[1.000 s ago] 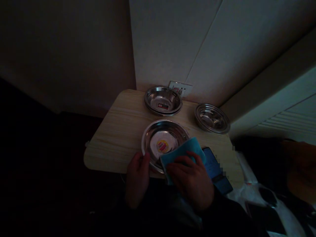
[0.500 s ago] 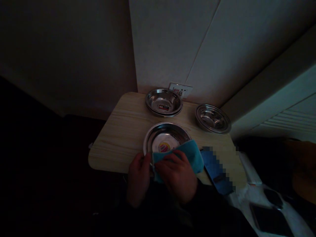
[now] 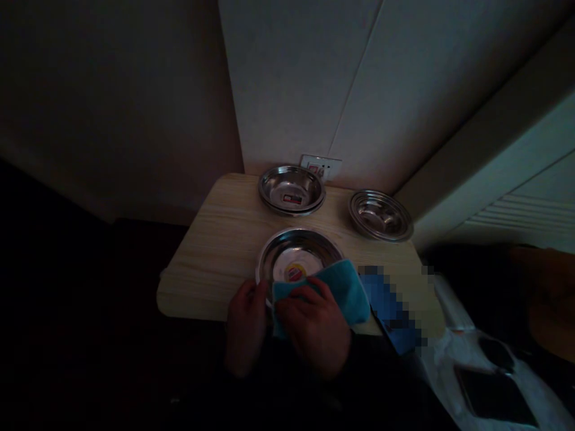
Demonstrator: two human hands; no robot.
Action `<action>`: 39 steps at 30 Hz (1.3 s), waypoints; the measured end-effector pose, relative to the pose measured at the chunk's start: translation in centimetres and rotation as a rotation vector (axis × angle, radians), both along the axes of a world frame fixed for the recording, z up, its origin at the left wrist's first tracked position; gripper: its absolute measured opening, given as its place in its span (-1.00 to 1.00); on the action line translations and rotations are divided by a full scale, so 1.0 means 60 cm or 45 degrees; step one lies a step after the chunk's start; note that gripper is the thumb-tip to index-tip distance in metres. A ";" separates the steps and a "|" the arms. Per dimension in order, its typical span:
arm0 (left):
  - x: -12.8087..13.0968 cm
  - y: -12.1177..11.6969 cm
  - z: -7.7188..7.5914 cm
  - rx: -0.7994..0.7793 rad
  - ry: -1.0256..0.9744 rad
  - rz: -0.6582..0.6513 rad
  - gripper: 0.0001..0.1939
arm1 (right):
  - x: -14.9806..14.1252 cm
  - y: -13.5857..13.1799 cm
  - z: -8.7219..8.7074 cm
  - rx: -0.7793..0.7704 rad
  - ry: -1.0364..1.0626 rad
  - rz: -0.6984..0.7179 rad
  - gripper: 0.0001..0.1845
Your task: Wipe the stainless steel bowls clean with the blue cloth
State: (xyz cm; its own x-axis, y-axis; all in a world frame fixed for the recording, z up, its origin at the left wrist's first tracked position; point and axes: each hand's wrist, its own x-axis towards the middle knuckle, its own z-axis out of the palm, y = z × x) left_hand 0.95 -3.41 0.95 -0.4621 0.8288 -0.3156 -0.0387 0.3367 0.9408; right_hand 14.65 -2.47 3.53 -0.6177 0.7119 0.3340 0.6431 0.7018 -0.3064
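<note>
In front of me a shiny metal bowl with a round yellow and red sticker inside rests near the table's front edge. My left hand grips its near left rim between thumb and fingers. Closed over a turquoise cloth, my right hand presses it against the bowl's near rim. The cloth drapes across the near right part of the bowl and hides that side. Shadow makes the fingertips hard to see.
On the pale wooden table stand a stack of metal bowls at the back and another nested stack at the right. A partly pixelated phone lies to the right. A wall socket is behind, with a plug in it.
The view has shifted slightly, moving everything a little left and down in the picture. Both hands keep their holds on the bowl and cloth, with little other movement.
</note>
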 end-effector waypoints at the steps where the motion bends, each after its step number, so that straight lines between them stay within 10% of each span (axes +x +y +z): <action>1: -0.002 0.000 0.002 -0.004 0.008 -0.008 -0.72 | -0.004 -0.001 -0.002 0.005 0.016 -0.005 -0.93; 8: 0.001 0.003 -0.011 0.009 -0.162 0.007 -0.69 | 0.080 0.003 0.017 -0.033 -0.087 0.111 -0.91; 16: 0.005 0.000 -0.002 -0.014 -0.002 -0.010 -0.71 | -0.028 0.008 0.012 -0.230 -0.165 -0.113 -0.88; 24: 0.003 0.005 -0.009 -0.012 -0.145 0.001 -0.67 | 0.040 0.008 0.034 -0.406 -0.153 0.010 -0.84; 30: 0.000 0.006 0.000 -0.020 -0.056 -0.036 -0.72 | -0.014 -0.006 0.005 -0.174 0.029 -0.088 -0.88; 39: -0.009 0.005 -0.003 -0.055 -0.147 -0.030 -0.67 | 0.110 0.008 0.015 -0.006 0.047 0.061 -0.84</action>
